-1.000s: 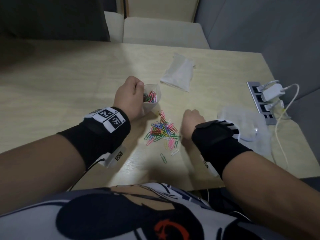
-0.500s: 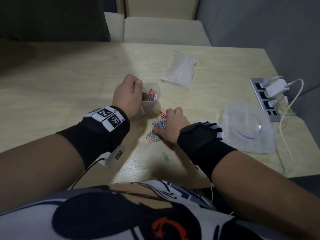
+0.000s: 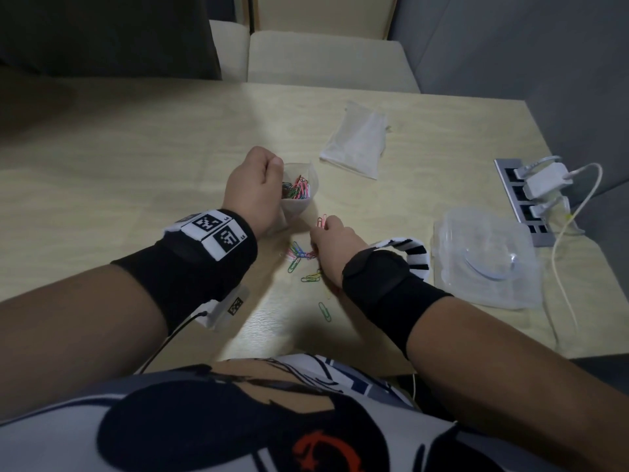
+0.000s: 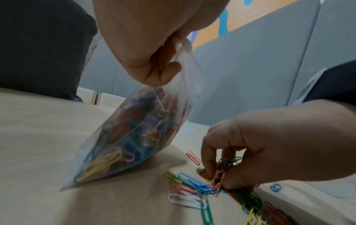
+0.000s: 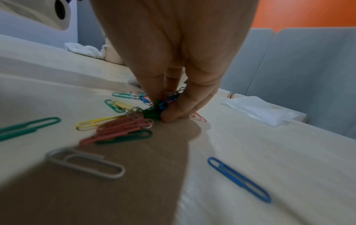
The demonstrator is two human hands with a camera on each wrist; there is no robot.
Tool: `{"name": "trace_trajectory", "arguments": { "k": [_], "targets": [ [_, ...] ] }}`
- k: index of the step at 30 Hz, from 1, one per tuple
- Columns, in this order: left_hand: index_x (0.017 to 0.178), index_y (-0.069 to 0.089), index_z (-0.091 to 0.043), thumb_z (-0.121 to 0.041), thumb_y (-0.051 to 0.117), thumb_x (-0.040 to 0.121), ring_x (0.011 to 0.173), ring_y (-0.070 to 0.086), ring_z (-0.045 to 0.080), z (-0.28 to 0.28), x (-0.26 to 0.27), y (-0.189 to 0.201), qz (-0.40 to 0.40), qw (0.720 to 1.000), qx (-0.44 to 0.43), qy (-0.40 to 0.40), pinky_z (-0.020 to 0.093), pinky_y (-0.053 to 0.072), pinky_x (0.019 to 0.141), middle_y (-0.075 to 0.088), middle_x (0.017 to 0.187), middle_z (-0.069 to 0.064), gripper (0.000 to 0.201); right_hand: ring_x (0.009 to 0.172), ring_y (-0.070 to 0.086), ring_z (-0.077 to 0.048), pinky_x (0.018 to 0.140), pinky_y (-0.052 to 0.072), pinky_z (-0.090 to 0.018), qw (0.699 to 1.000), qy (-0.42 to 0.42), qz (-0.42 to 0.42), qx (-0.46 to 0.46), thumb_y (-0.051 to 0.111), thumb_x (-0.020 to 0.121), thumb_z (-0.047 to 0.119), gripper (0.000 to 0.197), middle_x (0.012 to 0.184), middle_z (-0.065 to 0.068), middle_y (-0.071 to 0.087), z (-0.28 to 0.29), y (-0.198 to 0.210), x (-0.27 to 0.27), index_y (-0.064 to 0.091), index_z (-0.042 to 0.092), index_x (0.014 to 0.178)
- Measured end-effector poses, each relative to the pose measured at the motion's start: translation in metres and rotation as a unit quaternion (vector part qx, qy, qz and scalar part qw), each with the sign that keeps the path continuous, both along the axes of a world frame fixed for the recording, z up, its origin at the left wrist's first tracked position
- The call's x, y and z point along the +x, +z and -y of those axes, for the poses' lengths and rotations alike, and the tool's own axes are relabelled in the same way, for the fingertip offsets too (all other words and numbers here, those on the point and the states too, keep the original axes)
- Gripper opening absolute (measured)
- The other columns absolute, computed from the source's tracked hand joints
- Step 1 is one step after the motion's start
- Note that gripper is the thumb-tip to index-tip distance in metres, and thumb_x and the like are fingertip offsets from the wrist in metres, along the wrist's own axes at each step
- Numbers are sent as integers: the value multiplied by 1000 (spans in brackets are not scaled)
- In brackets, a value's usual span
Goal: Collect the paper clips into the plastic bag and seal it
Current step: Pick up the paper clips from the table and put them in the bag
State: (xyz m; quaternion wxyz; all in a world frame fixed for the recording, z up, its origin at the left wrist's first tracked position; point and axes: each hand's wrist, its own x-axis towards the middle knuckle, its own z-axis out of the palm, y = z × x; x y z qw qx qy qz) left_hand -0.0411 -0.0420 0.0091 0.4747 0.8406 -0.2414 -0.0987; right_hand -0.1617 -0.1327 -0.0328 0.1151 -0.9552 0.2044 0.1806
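My left hand (image 3: 253,185) (image 4: 154,50) grips the rim of a clear plastic bag (image 3: 299,195) (image 4: 134,137), which stands tilted on the table with its mouth open and many coloured paper clips inside. Just below the bag, my right hand (image 3: 330,247) (image 5: 169,97) (image 4: 231,155) pinches a bunch of paper clips (image 4: 221,172) (image 5: 163,103) against the tabletop. Loose coloured paper clips (image 3: 299,260) (image 5: 119,127) lie scattered around its fingers. A single green clip (image 3: 325,311) lies nearer to me, and a blue clip (image 5: 238,179) and a white clip (image 5: 84,164) lie apart.
A folded white bag or cloth (image 3: 357,144) lies farther back on the wooden table (image 3: 136,148). A clear plastic container (image 3: 486,260) sits to the right. A power strip (image 3: 524,199) with white chargers and a cable (image 3: 561,267) is at the right edge.
My right hand moved left from beside the pile onto the clips and closed its fingers on a bunch. The pile now looks thinner and more spread. My left hand kept the bag in place.
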Motion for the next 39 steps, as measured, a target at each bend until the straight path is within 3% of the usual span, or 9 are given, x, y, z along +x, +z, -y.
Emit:
{"name": "trace_trajectory", "arguments": {
  "k": [3, 8, 14, 20, 25, 27, 30, 34, 39],
  "targets": [
    [98, 53, -6, -25, 39, 97, 78, 48, 19, 0, -1, 0, -5, 1000, 4, 0, 25, 29, 63, 55, 83, 4, 23, 92, 58, -35, 80, 48, -36, 1000, -10, 4, 16, 44, 90, 2, 27, 114, -15, 45, 7, 2, -1, 56, 5, 114],
    [96, 53, -8, -25, 39, 97, 77, 47, 20, 1, -1, 0, -7, 1000, 3, -7, 23, 27, 60, 55, 82, 3, 22, 96, 59, -29, 77, 42, -27, 999, -20, 47, -2, 49, 91, 5, 21, 100, -11, 52, 20, 14, -1, 64, 9, 106],
    [95, 52, -7, -24, 39, 97, 78, 49, 21, 4, -2, 0, -16, 1000, 1, -19, 26, 33, 67, 55, 83, 6, 21, 97, 59, -25, 81, 37, -19, 971, -133, 194, 53, 57, 90, 8, 15, 113, -10, 55, 34, 51, 6, 69, 10, 99],
    [88, 47, -15, -27, 38, 96, 73, 51, 24, 8, -3, -1, -30, 998, 7, -46, 33, 40, 66, 54, 75, 4, 17, 94, 59, -18, 79, 34, -13, 935, -170, 304, 69, 63, 87, 14, 12, 108, -5, 57, 30, 85, 19, 70, 17, 96],
    [88, 47, -14, -26, 38, 95, 73, 55, 29, 8, -6, 0, -33, 998, 7, -47, 43, 49, 71, 55, 74, 5, 16, 92, 59, -18, 78, 42, -21, 945, -138, 285, 87, 65, 84, 16, 11, 106, -4, 59, 12, 96, 35, 69, 18, 94],
    [89, 47, -14, -29, 37, 92, 73, 57, 31, 6, -6, 0, -36, 998, 2, -49, 45, 51, 70, 57, 77, 10, 18, 94, 59, -22, 78, 46, -27, 955, -131, 248, 97, 67, 82, 18, 17, 105, -6, 62, 7, 97, 40, 64, 16, 98],
    [85, 46, -16, -29, 37, 93, 67, 54, 28, 4, -4, 1, -59, 998, -10, -36, 48, 52, 70, 56, 70, 5, 18, 92, 61, -25, 79, 52, -37, 960, -129, 221, 116, 68, 80, 16, 31, 103, -7, 64, 5, 99, 43, 53, 14, 106],
    [84, 46, -17, -26, 38, 94, 68, 53, 27, 4, -3, 3, -67, 997, -14, -17, 45, 49, 69, 53, 67, 0, 17, 93, 63, -27, 81, 54, -44, 966, -106, 201, 126, 53, 85, 10, 30, 106, -9, 64, 6, 106, 44, 45, 16, 114],
    [79, 46, -19, -27, 38, 93, 70, 55, 28, 5, -3, 3, -63, 998, -21, -13, 45, 50, 72, 58, 72, 8, 18, 94, 62, -27, 84, 53, -43, 971, -91, 176, 132, 37, 84, 0, 38, 112, -6, 61, 9, 112, 40, 43, 18, 117]
  ]
}}
